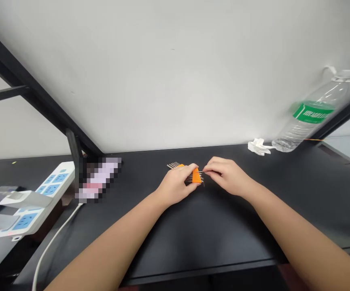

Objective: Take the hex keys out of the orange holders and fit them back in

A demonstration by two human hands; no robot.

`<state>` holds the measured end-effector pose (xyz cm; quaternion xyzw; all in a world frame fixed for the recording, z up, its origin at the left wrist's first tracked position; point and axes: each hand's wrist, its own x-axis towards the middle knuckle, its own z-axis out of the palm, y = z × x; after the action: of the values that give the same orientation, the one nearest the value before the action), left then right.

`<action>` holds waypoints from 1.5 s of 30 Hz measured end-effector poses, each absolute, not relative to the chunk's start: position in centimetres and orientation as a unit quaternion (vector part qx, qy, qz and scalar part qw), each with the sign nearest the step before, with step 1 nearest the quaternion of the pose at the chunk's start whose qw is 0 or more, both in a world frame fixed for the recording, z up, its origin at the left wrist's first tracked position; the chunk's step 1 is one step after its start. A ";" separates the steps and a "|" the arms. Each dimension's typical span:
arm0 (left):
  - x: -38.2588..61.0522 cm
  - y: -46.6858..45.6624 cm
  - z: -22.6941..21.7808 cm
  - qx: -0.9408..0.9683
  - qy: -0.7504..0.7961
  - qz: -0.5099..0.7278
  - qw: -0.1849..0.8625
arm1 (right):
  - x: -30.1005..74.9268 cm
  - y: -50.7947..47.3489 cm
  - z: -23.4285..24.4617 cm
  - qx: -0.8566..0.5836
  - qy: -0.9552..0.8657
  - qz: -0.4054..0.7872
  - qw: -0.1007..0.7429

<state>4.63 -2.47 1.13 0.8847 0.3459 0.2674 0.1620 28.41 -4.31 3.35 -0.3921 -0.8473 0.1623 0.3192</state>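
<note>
My left hand (177, 182) is closed around an orange hex key holder (196, 176) above the black tabletop. Several thin metal hex keys stick out of the holder, their long ends (173, 165) pointing to the far left. Short bent ends show on its right side. My right hand (226, 173), close beside it, pinches the end of one hex key (201, 171) between thumb and fingers. That key still reaches the orange holder; how deep it sits in there is hidden.
A clear plastic bottle with a green label (314, 112) and a crumpled white tissue (258, 146) are at the back right. At left lie a white power strip (53, 182) with plugs, a blurred-out phone-like object (102, 178) and a white cable (53, 238). Black frame bars (41, 99) flank the table.
</note>
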 end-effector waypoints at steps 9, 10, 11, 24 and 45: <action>4.5 -2.4 1.0 0.879 0.345 0.283 0.169 | 28.8 -4.3 3.5 -0.400 -0.846 0.142 0.322; 4.5 -2.4 0.9 0.878 0.346 0.284 0.170 | 28.8 -4.3 3.5 -0.400 -0.847 0.141 0.322; 4.5 -2.4 0.9 0.878 0.347 0.283 0.170 | 28.8 -4.3 3.5 -0.399 -0.847 0.140 0.321; 4.4 -2.4 1.1 0.900 0.325 0.253 0.143 | 28.8 -4.8 4.0 -0.394 -0.863 0.142 0.283; 4.5 -2.6 1.8 0.868 0.321 0.293 0.241 | 29.0 -5.1 4.7 -0.396 -0.854 0.140 0.307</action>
<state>4.54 -2.56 1.77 0.8678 0.3205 0.2930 0.2415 29.01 -5.11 4.71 -0.3956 -0.8540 0.1403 0.3074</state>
